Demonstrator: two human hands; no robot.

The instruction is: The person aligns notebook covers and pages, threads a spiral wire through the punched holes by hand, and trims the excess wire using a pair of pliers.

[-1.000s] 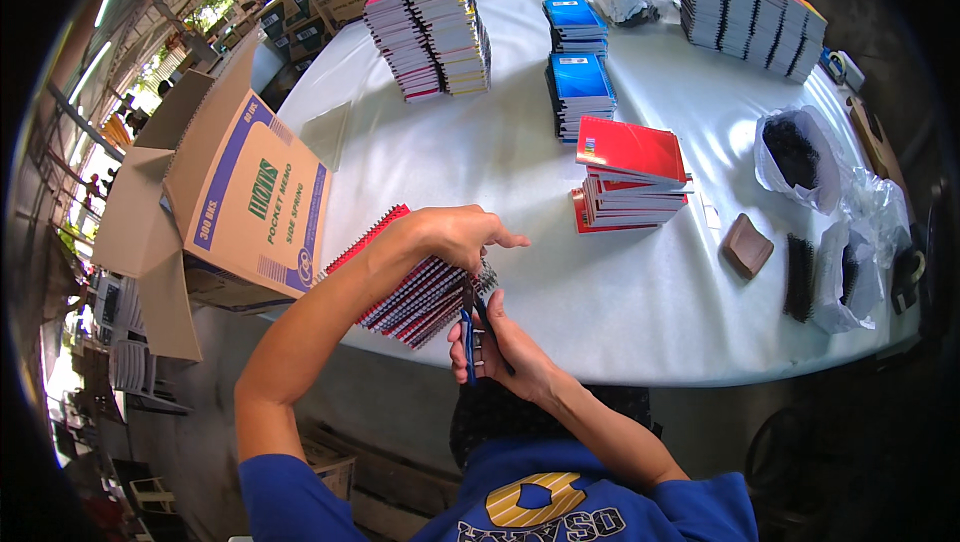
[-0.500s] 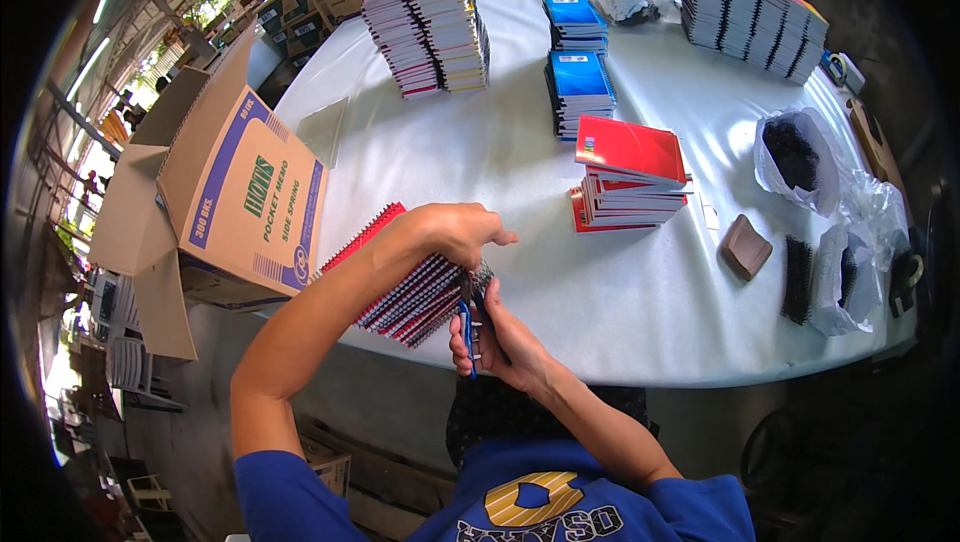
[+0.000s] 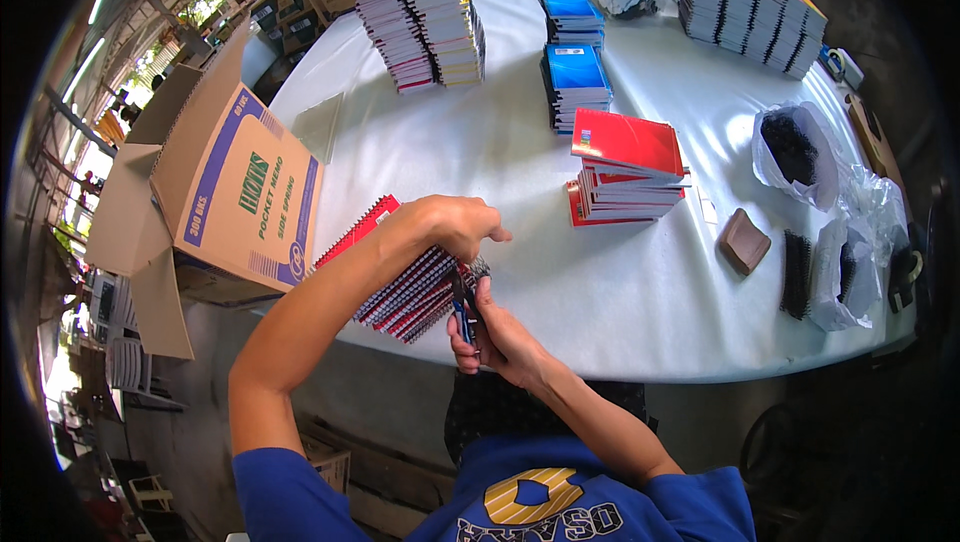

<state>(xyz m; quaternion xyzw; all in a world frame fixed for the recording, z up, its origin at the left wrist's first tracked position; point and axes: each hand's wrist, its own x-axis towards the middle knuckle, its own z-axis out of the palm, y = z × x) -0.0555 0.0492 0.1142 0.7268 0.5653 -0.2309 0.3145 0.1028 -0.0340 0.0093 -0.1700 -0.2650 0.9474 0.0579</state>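
Observation:
A stack of red spiral notebooks [image 3: 408, 294] lies near the table's front left, its wire spines showing in rows. My left hand [image 3: 462, 228] curls over the right end of this stack, one finger sticking out to the right. Its other fingers bend down against a notebook and are partly hidden. In my right hand [image 3: 497, 334] is a pair of pliers [image 3: 461, 304] with blue and dark handles, tips up at the notebooks' right end, just under my left hand. Exactly what the jaws touch is hidden.
An open carton [image 3: 245, 182] stands left of the stack. Red notebooks [image 3: 628, 167] are piled right of my hands, blue ones [image 3: 578, 70] behind them. Taller notebook stacks [image 3: 425, 27] stand farther back. At right lie a brown block [image 3: 745, 242] and a bag of black coils [image 3: 795, 147].
The pliers' handles have come closer together in my right hand. My left hand stays nearly in place over the stack. The whole view has shifted slightly.

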